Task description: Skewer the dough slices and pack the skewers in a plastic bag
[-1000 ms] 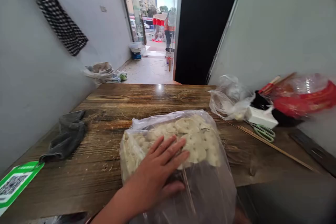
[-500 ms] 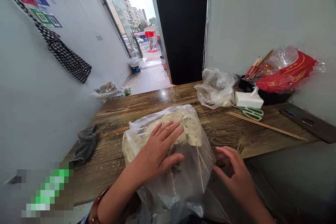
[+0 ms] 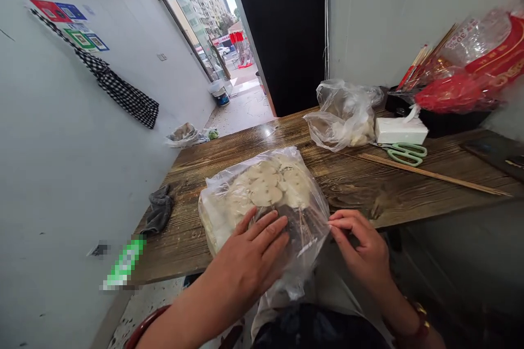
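Observation:
A clear plastic bag (image 3: 223,188) lies on the wooden table, its near part hanging over the front edge. Inside it are pale, round, flat pieces (image 3: 266,190) on thin wooden sticks (image 3: 303,226); what they are made of I cannot tell. My left hand (image 3: 256,245) rests flat on top of the bag, fingers stretched out, just below the pale pieces. At the bag's right edge, my right hand (image 3: 360,237) pinches the plastic between thumb and fingertips.
Beyond the bag, at the right, lie another plastic bag (image 3: 344,114), green-handled scissors (image 3: 407,154), a white tissue pack (image 3: 401,131) and long thin sticks (image 3: 434,173). A grey cloth (image 3: 158,210) sits at the table's left edge. Red packaging (image 3: 454,90) is at the back right.
My left hand has slid nearer to me, off the pale pieces. My right hand has closed on the bag's edge, which it stood beside before. The view has shifted somewhat.

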`<action>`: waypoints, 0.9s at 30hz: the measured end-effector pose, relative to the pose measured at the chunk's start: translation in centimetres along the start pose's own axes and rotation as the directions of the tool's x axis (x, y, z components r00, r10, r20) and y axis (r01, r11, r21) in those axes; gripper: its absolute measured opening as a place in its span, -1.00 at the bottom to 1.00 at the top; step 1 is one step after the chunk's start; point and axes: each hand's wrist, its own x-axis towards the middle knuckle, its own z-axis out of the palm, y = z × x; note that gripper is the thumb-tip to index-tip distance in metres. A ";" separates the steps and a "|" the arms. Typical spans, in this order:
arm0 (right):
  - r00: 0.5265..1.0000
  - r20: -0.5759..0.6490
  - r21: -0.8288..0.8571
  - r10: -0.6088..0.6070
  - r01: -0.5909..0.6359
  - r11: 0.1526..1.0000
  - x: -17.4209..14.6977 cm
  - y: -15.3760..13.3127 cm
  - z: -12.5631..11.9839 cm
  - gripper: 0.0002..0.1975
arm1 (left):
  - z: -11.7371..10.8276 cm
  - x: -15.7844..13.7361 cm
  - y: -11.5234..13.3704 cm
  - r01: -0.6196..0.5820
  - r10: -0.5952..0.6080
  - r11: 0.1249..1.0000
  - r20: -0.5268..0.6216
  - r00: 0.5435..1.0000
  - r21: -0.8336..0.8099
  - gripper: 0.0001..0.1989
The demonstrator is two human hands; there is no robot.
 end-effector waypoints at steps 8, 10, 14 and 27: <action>0.993 -0.116 0.007 -0.036 0.037 0.999 1.6 -1.5 -1.2 -0.89 | 0.5 0.9 0.2 -0.032 0.023 0.999 -0.325 0.945 -0.024 -0.72; 0.991 -0.112 0.003 -0.076 0.077 0.997 1.7 -2.4 -1.6 -0.89 | -0.2 1.3 0.3 -0.021 -0.010 0.996 -0.367 0.930 -0.082 -0.72; 0.960 0.065 0.016 -0.273 0.272 0.962 0.8 -3.7 -1.8 -0.86 | -1.3 1.8 0.5 -0.044 -0.002 0.993 -0.401 0.916 -0.106 -0.72; 0.819 0.352 -0.013 -0.453 0.488 0.873 -1.2 -10.4 -0.3 -0.65 | -3.8 3.8 0.5 0.067 -0.139 0.978 -0.375 0.916 -0.199 -0.72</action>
